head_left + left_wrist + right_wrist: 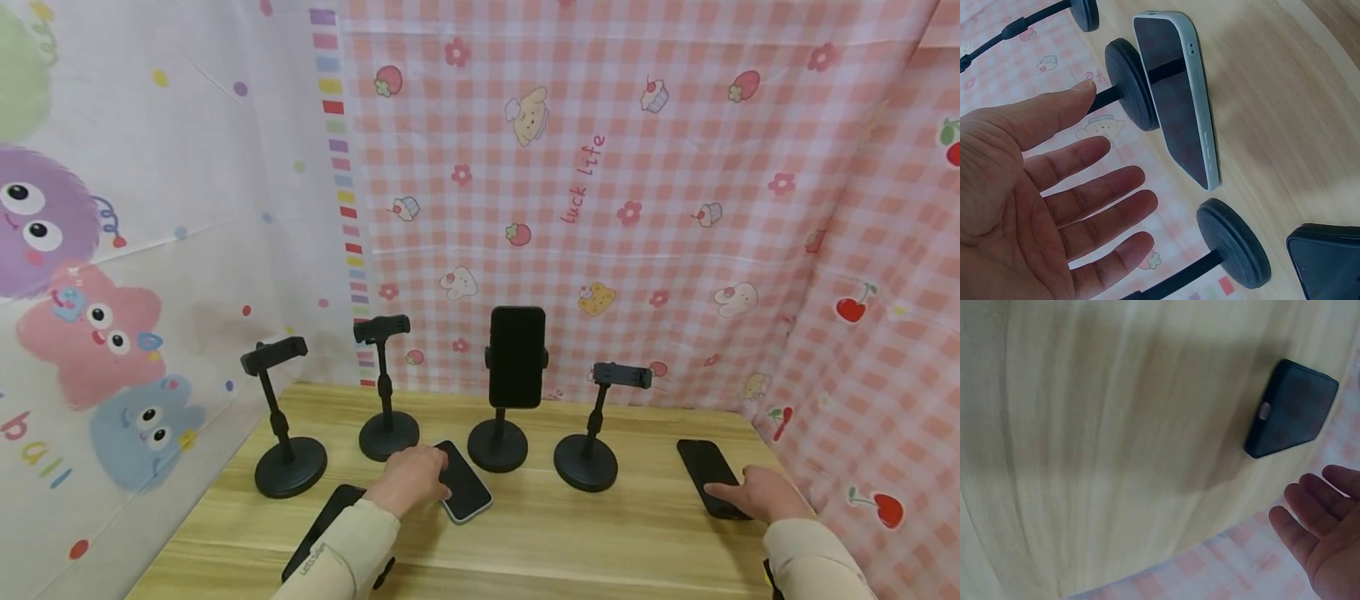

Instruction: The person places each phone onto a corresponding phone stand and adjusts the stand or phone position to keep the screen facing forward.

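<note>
My left hand [411, 477] hovers open, fingers straight, at the left edge of a phone in a pale case [467, 492] lying screen-up on the wooden table [570, 533]. In the left wrist view the open palm [1085, 187] is apart from that phone [1179, 100]. Near the table's right edge, my right hand [756, 492] is spread open by the near end of a black phone [707, 475]. Its fingers [1310, 525] show no contact with the phone [1291, 411] in the right wrist view. A third dark phone [324, 527] lies partly under my left forearm.
Several black phone stands form a row across the back of the table: far left [288, 421], second [386, 392], and right [596, 429]. The middle stand [498, 446] holds an upright black phone [517, 357]. Patterned cloth hangs behind and along both sides.
</note>
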Motion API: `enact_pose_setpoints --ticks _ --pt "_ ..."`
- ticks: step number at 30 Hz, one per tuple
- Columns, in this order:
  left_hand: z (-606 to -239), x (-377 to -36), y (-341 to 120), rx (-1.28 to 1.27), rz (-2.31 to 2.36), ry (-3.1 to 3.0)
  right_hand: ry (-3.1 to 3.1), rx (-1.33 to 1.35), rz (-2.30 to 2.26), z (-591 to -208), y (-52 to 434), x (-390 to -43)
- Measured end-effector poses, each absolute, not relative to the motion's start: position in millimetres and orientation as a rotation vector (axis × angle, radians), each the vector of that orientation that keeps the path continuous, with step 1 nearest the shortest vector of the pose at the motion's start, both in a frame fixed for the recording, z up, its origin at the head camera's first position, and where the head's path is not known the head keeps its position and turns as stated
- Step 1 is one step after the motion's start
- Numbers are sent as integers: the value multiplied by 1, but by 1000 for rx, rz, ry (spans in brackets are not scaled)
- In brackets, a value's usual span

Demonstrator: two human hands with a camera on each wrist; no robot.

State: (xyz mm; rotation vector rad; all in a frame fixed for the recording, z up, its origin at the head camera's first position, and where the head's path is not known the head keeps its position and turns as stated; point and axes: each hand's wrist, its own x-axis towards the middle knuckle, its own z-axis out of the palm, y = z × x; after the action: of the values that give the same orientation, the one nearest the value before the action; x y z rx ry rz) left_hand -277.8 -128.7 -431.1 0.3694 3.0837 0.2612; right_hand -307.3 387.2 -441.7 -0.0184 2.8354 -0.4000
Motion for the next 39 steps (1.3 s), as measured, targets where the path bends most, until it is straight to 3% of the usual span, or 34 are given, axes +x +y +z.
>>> enact_pose_setpoints --ticks 24,39 --pt "-430 -273 -134 387 267 3088 2899 67 -338 -496 390 -318" --pt "-434 -274 -125 416 280 3088 2844 301 -329 -487 375 -326"
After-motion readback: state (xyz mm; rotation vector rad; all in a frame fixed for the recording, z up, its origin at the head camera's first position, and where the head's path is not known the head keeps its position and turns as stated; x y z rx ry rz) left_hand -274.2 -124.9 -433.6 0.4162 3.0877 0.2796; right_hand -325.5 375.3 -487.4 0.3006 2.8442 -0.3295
